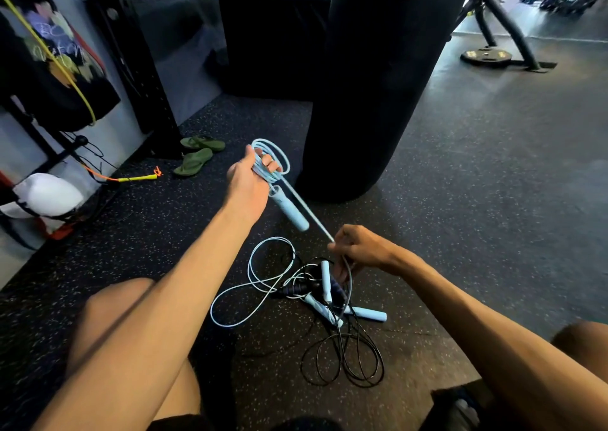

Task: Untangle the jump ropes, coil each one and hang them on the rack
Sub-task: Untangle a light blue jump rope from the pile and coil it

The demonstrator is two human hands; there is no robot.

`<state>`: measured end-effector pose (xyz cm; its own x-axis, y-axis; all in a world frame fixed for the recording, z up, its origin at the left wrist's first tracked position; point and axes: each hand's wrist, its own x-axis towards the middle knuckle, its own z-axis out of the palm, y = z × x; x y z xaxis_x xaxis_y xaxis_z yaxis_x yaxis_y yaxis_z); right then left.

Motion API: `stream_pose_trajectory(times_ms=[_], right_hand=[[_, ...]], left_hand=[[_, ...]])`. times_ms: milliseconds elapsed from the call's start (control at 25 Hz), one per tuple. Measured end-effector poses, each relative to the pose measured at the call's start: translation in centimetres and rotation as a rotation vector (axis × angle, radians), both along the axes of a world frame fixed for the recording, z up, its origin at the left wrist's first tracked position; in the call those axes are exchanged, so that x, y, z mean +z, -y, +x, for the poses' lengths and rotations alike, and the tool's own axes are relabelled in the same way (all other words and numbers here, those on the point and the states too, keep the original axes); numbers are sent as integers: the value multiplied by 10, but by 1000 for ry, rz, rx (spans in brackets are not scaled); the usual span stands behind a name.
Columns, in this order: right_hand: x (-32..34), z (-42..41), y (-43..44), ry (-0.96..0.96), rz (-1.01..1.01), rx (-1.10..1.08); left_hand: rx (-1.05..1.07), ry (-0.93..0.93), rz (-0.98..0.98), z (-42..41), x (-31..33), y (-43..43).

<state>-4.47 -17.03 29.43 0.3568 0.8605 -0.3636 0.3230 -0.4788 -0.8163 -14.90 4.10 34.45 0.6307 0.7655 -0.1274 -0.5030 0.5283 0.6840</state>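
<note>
Both forearms run bare back from the left hand (pixel 245 180) and right hand (pixel 358 253); behind them, bare knees and dark shorts (pixel 184 424).

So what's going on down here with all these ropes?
A person sitting on the gym floor is coiling a light blue jump rope. The left hand grips the wound loops, with one handle dangling below it. The right hand pinches the taut strand leading from the coil. More light blue and black ropes lie in a tangled pile on the floor between the knees.
</note>
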Motion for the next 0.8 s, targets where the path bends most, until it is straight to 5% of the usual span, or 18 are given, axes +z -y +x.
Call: stream_pose_trajectory(times_ms=[240,440,600,800], right_hand=[[8,2,-2,5,94,120],[33,2,-8,107,294,129],[48,3,-6,220,455,38],[51,20,-5,308,546,-167]], left_hand=[[320,-403,585,1,-27,-5],[54,-668,959,1,-43,-2],[-341,-714,974,3,-48,15],[-713,-511,724,1,-39,35]])
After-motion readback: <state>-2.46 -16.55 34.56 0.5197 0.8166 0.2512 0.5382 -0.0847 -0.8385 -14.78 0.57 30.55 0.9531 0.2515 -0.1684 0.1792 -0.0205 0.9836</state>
